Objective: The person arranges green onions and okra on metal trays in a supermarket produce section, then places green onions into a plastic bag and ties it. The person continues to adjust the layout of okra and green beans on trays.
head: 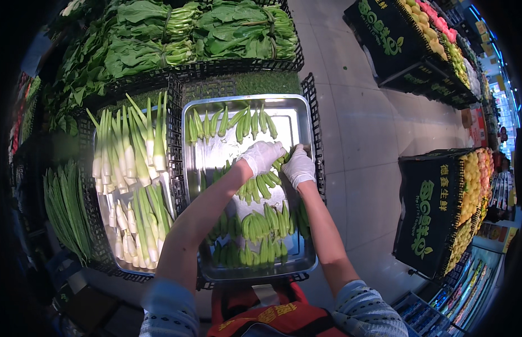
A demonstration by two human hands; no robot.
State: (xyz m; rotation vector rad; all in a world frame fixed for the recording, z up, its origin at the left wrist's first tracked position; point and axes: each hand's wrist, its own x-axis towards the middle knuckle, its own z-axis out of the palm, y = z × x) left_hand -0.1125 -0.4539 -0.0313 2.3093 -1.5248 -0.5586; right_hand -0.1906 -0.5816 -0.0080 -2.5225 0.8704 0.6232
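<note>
Both my hands wear thin white gloves and meet over the right side of a shallow stainless steel tray. My left hand has its fingers curled around okra pods, which its palm partly hides. Beside it, my right hand pinches more okra near the tray's right wall. A row of okra pods lines the far end of the tray. Closer to me, more rows of okra lie side by side. My left forearm covers part of the tray's left half.
Left of the tray, a second metal tray holds pale green-and-white stalks. Beyond are bundled leafy greens in a black plastic crate. Long ridged green gourds lie far left. Fruit stands flank the tiled floor at right.
</note>
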